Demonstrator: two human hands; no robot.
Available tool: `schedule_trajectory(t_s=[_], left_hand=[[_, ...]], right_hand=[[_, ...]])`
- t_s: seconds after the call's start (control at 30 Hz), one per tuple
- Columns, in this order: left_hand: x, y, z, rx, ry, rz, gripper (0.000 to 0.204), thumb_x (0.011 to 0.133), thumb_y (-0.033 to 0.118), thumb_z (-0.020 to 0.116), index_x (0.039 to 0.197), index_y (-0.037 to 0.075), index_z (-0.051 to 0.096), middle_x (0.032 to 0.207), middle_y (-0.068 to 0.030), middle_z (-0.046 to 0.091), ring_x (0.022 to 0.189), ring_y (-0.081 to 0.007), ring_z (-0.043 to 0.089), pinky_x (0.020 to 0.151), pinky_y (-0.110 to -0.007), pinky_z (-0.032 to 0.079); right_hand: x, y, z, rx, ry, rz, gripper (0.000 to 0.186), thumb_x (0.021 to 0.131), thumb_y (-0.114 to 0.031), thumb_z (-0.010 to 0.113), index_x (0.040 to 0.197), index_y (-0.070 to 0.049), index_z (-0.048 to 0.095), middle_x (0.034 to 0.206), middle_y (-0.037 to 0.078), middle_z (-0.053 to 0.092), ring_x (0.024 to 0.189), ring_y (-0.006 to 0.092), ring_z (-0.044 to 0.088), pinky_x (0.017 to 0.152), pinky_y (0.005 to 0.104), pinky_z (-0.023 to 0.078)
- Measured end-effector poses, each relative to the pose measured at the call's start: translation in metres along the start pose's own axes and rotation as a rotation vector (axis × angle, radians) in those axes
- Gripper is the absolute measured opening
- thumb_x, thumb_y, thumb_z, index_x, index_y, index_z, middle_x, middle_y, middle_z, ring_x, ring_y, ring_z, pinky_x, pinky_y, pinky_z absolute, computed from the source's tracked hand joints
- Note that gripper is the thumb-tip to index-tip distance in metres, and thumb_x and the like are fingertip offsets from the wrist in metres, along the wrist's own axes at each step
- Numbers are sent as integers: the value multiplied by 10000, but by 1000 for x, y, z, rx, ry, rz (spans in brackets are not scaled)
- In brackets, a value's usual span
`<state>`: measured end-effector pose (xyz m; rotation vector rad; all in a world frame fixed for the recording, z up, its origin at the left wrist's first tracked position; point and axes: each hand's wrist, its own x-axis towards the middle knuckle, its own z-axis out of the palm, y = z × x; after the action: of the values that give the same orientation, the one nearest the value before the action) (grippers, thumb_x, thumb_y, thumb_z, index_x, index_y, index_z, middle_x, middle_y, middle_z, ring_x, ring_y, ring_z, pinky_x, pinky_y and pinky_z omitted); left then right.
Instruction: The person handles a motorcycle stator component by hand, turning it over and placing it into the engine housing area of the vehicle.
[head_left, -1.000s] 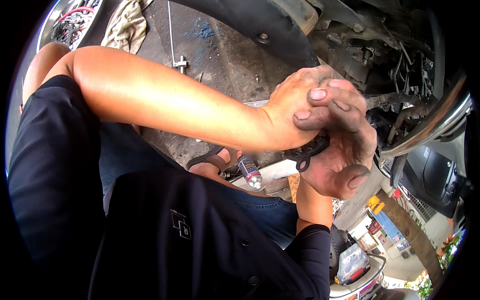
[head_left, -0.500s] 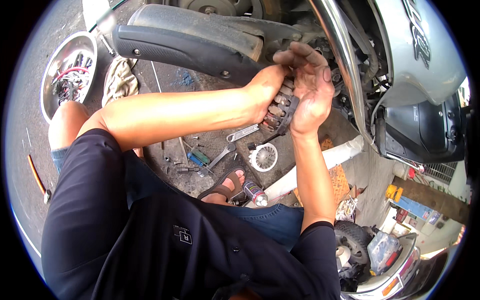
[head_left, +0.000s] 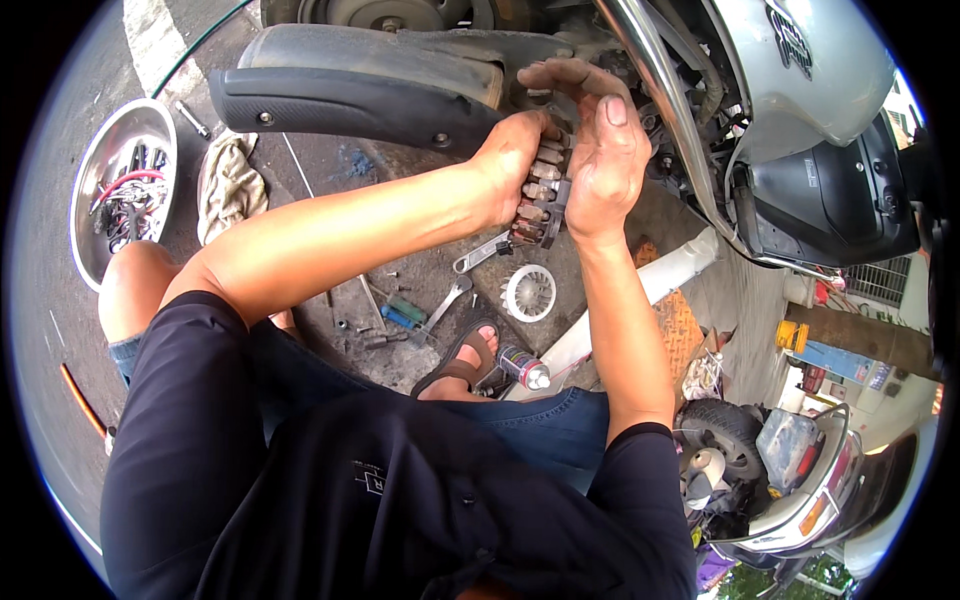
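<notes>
Both my hands are around a dirty round part that looks like a stator [head_left: 541,190], with blocky coil-like segments around a dark ring. My left hand [head_left: 512,158] grips its left side. My right hand [head_left: 607,165] is cupped along its right side, thumb up and blackened fingers curling over the far end. My palms hide much of the part. It is held above the ground beside the scooter's dark muffler [head_left: 360,110]. Below it lie a wrench [head_left: 482,252] and a pale finned fan wheel [head_left: 530,293].
A steel bowl [head_left: 84,235] of tools stands at left, with a crumpled rag [head_left: 230,185] nearby. A ratchet [head_left: 450,298], blue-handled screwdriver [head_left: 402,316] and spray can [head_left: 522,367] lie near my sandalled foot. A chrome bar [head_left: 668,110] runs along the silver scooter body [head_left: 815,90].
The stator has turned in my hands, and its dangling black plug is out of sight now. My right fingers have curled further over. The whole view has shifted slightly.
</notes>
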<state>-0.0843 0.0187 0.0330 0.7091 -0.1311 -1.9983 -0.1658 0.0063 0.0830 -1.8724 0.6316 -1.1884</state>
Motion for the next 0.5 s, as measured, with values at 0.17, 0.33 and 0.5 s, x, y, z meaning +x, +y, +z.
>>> schedule_trajectory(t_s=[0.17,0.33,0.5], left_hand=[[5,1,-12,56,9,-26,218,884,218,493,917,34,604,788,-93,647,669,-200,616,639,-346,529],[6,-3,-4,2,-22,-77,228,831,228,495,882,48,624,768,-84,655,647,-198,609,566,-334,497],[19,-4,-25,-312,-367,-206,203,837,205,494,867,42,612,891,-127,672,893,-293,639,882,-395,506]], right_hand=[[-10,-16,-15,-22,-27,103,520,997,-309,315,1192,106,560,1158,243,631,1128,315,589,1051,415,379],[-11,-31,-38,-263,-73,-13,393,1010,-269,439,1124,47,642,1110,136,676,1049,238,628,949,354,473],[-51,-42,-73,-579,-69,-24,170,883,-102,636,1017,1,659,987,124,680,940,270,636,847,361,493]])
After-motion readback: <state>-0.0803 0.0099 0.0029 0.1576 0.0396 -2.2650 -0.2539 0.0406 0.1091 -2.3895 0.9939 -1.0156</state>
